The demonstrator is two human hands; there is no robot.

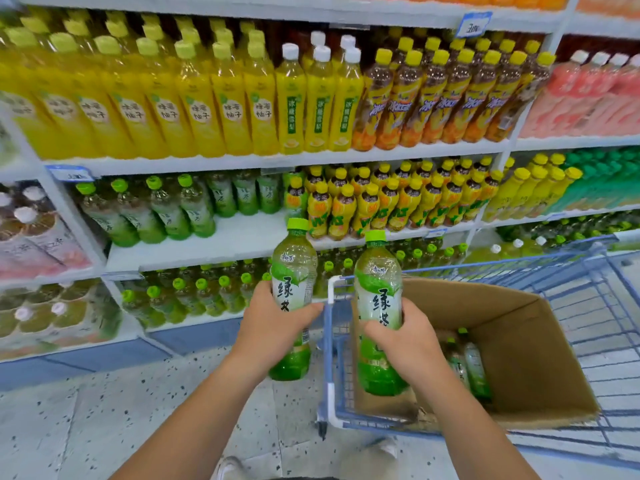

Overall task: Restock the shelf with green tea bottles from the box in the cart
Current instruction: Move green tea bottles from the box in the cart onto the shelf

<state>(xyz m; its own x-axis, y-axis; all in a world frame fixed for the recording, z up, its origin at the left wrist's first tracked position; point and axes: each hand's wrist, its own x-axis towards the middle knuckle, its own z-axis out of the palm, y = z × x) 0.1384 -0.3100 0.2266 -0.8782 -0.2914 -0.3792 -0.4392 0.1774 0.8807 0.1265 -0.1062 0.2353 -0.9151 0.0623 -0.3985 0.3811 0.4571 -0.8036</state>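
My left hand [273, 323] grips a green tea bottle [293, 271] upright, in front of the shelves and left of the cart. My right hand [405, 337] grips a second green tea bottle [378, 282] upright over the left edge of the cardboard box [512, 327]. The box sits in the blue wire cart [595, 299], and a few more green tea bottles [469, 362] lie at its bottom. On the middle shelf [235, 237] a row of green tea bottles [156, 209] stands at the left, with bare shelf space in front of the ones further back.
Yellow and brown drink bottles [398, 202] fill the same shelf to the right. More green-capped bottles [194, 292] stand on the shelf below. The cart stands on my right, close to the shelving; speckled floor [121, 410] lies at my left.
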